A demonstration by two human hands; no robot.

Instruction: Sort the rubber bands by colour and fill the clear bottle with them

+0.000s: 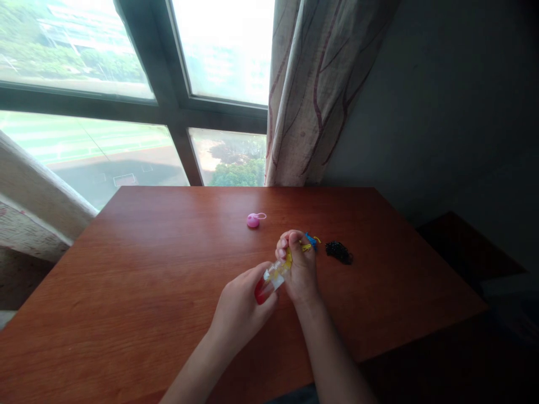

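My left hand is closed around a small clear container with a red lower part and a white patch on its side. The container is tilted, its upper end toward my right hand. My right hand has its fingers curled, with the thumb pressed over thin yellow strands that run down to the container's upper end. Whether the strands go inside it, I cannot tell. Just beyond my right hand lies a blue item with yellow bits, partly hidden by the hand.
A pink round object with a loop sits farther back on the brown wooden table. To the right lies a black shiny bundle. A window and curtain stand behind the table's far edge.
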